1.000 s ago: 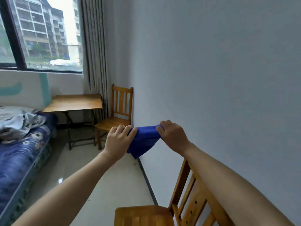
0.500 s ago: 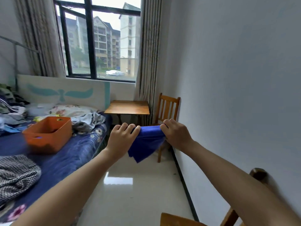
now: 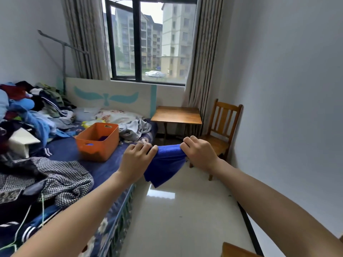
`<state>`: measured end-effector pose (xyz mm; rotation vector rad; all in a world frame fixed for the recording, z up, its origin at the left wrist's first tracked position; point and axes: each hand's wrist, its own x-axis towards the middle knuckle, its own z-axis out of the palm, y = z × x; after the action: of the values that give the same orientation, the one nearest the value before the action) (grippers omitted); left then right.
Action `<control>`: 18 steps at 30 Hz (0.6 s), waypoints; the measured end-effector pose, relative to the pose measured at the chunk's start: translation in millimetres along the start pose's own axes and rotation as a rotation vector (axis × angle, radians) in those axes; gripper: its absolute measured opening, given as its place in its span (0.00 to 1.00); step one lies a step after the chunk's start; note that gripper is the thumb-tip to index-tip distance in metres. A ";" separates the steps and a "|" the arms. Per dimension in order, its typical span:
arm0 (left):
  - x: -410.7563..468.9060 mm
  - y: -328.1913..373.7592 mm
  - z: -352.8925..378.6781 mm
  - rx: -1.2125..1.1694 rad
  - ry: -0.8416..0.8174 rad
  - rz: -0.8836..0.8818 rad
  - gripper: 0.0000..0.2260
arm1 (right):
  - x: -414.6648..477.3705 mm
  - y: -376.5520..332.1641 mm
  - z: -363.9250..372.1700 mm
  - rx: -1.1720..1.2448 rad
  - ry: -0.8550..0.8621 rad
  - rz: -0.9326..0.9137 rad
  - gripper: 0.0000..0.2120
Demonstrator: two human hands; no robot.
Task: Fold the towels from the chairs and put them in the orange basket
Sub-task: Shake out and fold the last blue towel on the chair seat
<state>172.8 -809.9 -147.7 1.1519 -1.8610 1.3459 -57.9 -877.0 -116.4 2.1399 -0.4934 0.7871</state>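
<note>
A folded blue towel (image 3: pixel 164 166) hangs in the air between my hands, over the floor beside the bed. My left hand (image 3: pixel 136 160) grips its left top corner and my right hand (image 3: pixel 199 152) grips its right top corner. The orange basket (image 3: pixel 98 141) stands on the bed to the left of my hands, with something blue lying inside it. A wooden chair (image 3: pixel 220 134) with a bare seat stands against the right wall behind the towel.
The bed (image 3: pixel 78 164) holds a pile of clothes (image 3: pixel 27 112) and a checked cloth (image 3: pixel 61 180). A small wooden table (image 3: pixel 176 115) stands under the window. The corner of another chair (image 3: pixel 235 250) shows at the bottom right. Glossy floor (image 3: pixel 181 210) runs between bed and wall.
The view has swung left from the wall and chairs toward the bed, bringing the orange basket closer. Both hands keep holding the blue towel the same way.
</note>
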 end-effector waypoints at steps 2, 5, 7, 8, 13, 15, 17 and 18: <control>-7.1 -3.0 11.0 -0.025 -0.043 0.000 0.15 | 0.8 -0.2 15.3 0.023 -0.019 -0.013 0.05; -11.6 -6.6 31.0 -0.072 -0.101 -0.012 0.22 | -2.1 5.2 41.3 0.072 -0.060 -0.031 0.05; -10.2 -8.2 49.0 -0.066 -0.104 0.010 0.19 | -3.1 13.8 59.0 0.088 -0.069 -0.044 0.05; -8.1 -10.1 60.9 -0.057 -0.100 0.023 0.16 | -3.1 19.9 69.7 0.094 -0.071 -0.048 0.05; 14.6 -21.9 132.7 -0.029 -0.166 -0.008 0.12 | 1.0 64.1 131.2 0.109 -0.063 -0.038 0.05; 23.9 -22.9 165.6 -0.021 -0.185 -0.013 0.12 | 2.6 86.4 159.9 0.127 -0.061 -0.046 0.05; 31.0 -25.2 193.3 -0.020 -0.192 -0.014 0.11 | 4.7 104.5 187.3 0.154 -0.057 -0.053 0.04; 33.3 -26.3 205.7 -0.025 -0.198 -0.023 0.11 | 5.7 112.0 200.6 0.170 -0.052 -0.056 0.04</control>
<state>188.5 -1017.2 -177.3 1.3304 -1.9896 1.2307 -43.6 -1103.7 -151.5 2.3259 -0.4043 0.7671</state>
